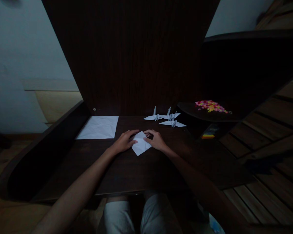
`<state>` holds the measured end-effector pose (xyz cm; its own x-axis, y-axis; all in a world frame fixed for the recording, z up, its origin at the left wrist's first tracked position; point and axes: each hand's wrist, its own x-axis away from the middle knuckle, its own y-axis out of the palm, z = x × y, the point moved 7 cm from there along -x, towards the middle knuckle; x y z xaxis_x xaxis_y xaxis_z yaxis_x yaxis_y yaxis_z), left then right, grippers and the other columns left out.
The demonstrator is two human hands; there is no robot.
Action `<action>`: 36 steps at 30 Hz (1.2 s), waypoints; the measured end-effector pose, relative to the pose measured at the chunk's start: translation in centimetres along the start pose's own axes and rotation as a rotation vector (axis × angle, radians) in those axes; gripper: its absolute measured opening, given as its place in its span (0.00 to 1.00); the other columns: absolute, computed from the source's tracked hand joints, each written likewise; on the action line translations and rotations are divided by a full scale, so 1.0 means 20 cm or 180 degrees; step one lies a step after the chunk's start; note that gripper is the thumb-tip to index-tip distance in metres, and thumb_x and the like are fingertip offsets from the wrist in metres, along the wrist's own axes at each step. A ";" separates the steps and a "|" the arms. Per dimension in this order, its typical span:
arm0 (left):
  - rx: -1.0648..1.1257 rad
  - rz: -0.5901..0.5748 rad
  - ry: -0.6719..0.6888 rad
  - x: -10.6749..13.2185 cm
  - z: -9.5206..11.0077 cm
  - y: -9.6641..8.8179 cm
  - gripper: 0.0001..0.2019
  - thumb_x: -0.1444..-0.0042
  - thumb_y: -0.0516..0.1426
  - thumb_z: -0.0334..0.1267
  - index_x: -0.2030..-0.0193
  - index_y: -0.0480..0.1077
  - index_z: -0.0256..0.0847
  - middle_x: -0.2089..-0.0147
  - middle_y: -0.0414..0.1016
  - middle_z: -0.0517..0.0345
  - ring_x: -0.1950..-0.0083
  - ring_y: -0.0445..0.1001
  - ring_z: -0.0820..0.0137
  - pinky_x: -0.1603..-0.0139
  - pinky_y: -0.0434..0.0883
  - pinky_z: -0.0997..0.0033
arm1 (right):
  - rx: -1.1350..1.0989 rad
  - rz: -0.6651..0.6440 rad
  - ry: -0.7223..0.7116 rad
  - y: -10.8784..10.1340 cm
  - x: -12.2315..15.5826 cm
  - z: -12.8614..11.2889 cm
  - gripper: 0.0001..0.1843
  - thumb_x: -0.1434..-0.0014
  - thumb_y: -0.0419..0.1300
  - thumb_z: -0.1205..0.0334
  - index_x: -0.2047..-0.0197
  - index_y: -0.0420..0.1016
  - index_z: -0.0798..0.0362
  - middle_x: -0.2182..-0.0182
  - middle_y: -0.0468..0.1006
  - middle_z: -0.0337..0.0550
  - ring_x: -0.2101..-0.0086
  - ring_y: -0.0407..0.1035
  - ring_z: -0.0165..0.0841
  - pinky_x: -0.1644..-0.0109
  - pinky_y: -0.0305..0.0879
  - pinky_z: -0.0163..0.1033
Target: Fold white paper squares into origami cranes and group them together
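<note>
A small folded piece of white paper [139,148], roughly diamond-shaped, lies on the dark desk between my hands. My left hand [125,140] grips its left edge, thumb on top and fingers round the far side. On the opposite edge, my right hand [156,140] pinches the paper between thumb and curled fingers. Just beyond my hands stand several white origami cranes [173,123] with pointed wings. To the left, a flat, creased sheet of white paper [97,127] rests near the back of the desk.
On a rounded side shelf [188,109] at the right sits a pile of small pink, red and yellow pieces [212,106]. Below it is a yellow-orange item [208,136]. A raised panel [41,152] borders the desk's left side, and a tall dark board [129,58] rises behind.
</note>
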<state>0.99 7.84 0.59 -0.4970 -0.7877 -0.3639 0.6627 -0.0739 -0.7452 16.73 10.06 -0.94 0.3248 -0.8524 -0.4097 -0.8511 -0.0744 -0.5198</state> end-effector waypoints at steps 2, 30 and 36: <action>-0.0149 -0.0058 -0.0001 0.00 0.00 0.00 0.21 0.45 0.57 0.37 0.43 0.66 0.40 0.45 0.72 0.50 0.45 0.70 0.61 0.43 0.66 0.58 | 0.0110 -0.0035 -0.0056 0.00 0.00 -0.02 0.07 0.50 0.61 0.69 0.66 0.76 0.54 0.69 0.76 0.41 0.67 0.68 0.33 0.59 0.63 0.40; -0.0658 -0.0095 0.0145 -0.01 0.01 0.03 0.13 0.43 0.56 0.45 0.56 0.72 0.39 0.56 0.72 0.51 0.53 0.70 0.63 0.49 0.67 0.61 | 0.1122 -0.0023 -0.0024 -0.01 0.02 -0.02 0.17 0.49 0.65 0.56 0.54 0.74 0.49 0.55 0.74 0.46 0.55 0.62 0.41 0.49 0.58 0.51; -0.0487 0.0057 -0.0093 -0.01 -0.02 0.02 0.13 0.47 0.59 0.46 0.60 0.71 0.39 0.50 0.69 0.49 0.49 0.68 0.60 0.47 0.67 0.59 | 0.0424 -0.0128 0.0236 0.01 0.02 0.02 0.26 0.48 0.63 0.62 0.45 0.65 0.49 0.55 0.76 0.45 0.52 0.65 0.39 0.46 0.57 0.50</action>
<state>1.12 8.09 0.16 -0.4681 -0.8056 -0.3631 0.5772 0.0325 -0.8160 16.84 9.96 -1.47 0.3220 -0.8863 -0.3328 -0.7742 -0.0442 -0.6315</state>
